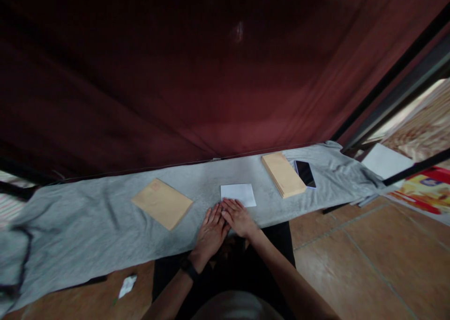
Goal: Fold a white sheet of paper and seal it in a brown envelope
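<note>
A small white sheet of paper (239,194) lies flat on the grey cloth in front of me. My right hand (239,217) rests on the paper's lower left corner, fingers stretched out. Beside it, my left hand (212,228) lies palm down on the cloth, its fingers straight and touching the right hand's fingertips. Neither hand grips anything. To the left lies a brown envelope (162,203), set at an angle. A stack of brown envelopes (284,174) sits to the right of the paper.
A dark-screened phone (305,174) lies against the right side of the stack. Grey cloth (116,217) covers the long narrow table, with a dark red panel (225,100) behind it. A crumpled white tissue (127,286) is on the tiled floor. A red and yellow box (425,189) stands at right.
</note>
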A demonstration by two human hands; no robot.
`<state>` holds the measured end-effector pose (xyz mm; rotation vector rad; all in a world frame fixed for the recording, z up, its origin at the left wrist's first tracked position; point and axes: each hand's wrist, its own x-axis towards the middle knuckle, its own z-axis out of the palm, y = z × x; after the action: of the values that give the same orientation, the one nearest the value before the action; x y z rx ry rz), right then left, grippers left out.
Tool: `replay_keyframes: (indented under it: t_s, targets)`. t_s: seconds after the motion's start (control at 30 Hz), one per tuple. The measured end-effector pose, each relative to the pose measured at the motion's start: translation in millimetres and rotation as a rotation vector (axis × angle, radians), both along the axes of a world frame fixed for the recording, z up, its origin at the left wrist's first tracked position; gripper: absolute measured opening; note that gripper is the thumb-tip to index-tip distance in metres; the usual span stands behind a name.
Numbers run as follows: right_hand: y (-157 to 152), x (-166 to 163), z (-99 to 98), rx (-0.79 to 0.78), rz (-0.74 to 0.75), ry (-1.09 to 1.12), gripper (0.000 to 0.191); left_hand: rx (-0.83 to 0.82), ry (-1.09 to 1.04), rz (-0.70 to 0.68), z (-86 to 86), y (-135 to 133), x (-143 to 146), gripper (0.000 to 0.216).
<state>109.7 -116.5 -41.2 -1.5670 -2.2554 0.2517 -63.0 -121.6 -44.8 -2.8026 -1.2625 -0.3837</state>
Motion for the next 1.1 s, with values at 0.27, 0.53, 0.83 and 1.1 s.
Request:
replay_keyframes:
  t_s: [0.27,0.53,0.83,1.1]
  targets:
    - [33.9,-2.6,-2.0,-0.021,-0.092,-0.067,0.047,0.004,0.007,0.015,-0.5,0.2,1.3,0.051]
    - [36.8,14.2,-13.6,0.027,-0.294,-0.112,0.055,0.033,-0.01,0.016,-0.3,0.2,0.3,0.053]
    - [6.0,46.5,-27.0,0.072,-0.462,-0.106,0.061,0.001,-0.041,0.022,0.7,-0.6,2.5,0.053]
    - [-9.1,51.7,-21.3,0.121,-0.569,-0.09,0.058,-0.024,-0.047,0.031,4.5,-1.8,3.3,0.053]
